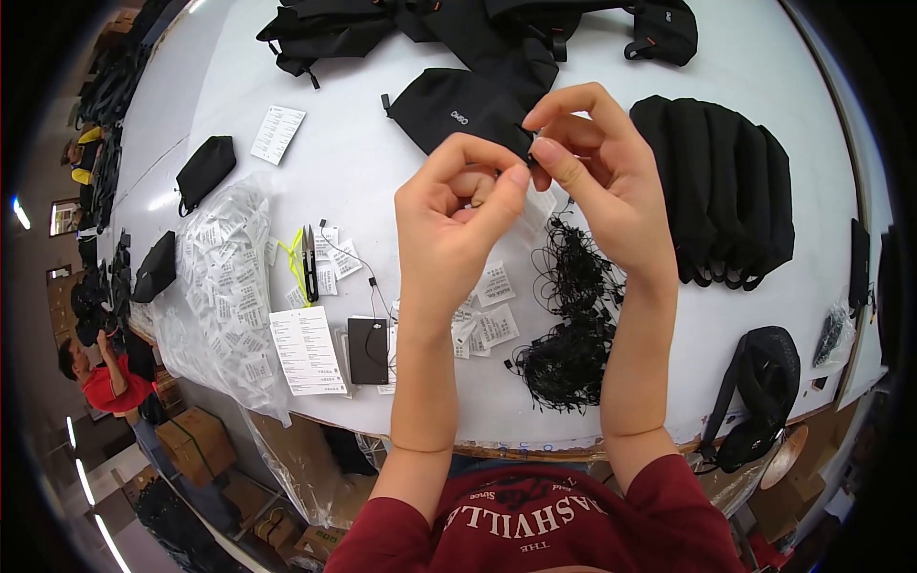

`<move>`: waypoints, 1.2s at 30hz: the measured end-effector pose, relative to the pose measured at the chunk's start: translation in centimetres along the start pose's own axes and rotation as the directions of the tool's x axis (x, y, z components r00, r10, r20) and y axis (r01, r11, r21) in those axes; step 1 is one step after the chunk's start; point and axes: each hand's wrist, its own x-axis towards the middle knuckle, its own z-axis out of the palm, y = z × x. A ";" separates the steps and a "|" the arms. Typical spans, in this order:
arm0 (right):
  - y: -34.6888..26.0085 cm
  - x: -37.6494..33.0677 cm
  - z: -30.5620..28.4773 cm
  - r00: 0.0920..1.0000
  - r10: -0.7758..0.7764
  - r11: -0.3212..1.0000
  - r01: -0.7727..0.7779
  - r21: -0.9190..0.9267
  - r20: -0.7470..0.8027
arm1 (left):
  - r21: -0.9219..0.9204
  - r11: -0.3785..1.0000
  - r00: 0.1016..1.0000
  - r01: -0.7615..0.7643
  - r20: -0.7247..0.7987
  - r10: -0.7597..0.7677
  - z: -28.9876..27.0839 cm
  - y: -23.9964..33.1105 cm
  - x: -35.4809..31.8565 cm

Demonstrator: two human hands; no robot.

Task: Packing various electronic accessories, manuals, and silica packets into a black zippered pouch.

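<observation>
My left hand (458, 215) and my right hand (587, 162) are raised together above the white table (382, 162). Their fingertips pinch the near end of a small black pouch (457, 107), apparently at its zipper pull. A thin black string hangs down from between the fingers. Below the hands lies a tangle of black strings (571, 315) and a few small white paper tags (492, 306). What sits between the fingertips is too small to make out.
A row of stacked black pouches (731, 196) lies to the right, more black bags (449, 29) at the far edge. Left of me sit a clear bag of white tags (229, 277), thread snips (308, 263), a black card (368, 350) and printed sheets (306, 351). A person in red (105, 377) stands at far left.
</observation>
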 end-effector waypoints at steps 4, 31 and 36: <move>0.2 0.0 0.3 1.000 -0.020 0.998 0.021 0.054 -0.019 | -0.050 0.999 0.999 -0.013 -0.052 0.011 -0.6 -0.1 0.2; 3.6 0.4 0.2 0.976 -0.152 0.784 0.023 -0.621 -0.157 | 0.552 0.819 0.983 0.154 -0.003 -0.183 -5.9 -3.8 1.4; 3.8 0.1 1.0 0.969 0.213 0.813 -0.247 -0.526 -0.127 | 0.596 0.770 0.973 0.229 -0.144 -0.179 -6.0 -6.0 2.2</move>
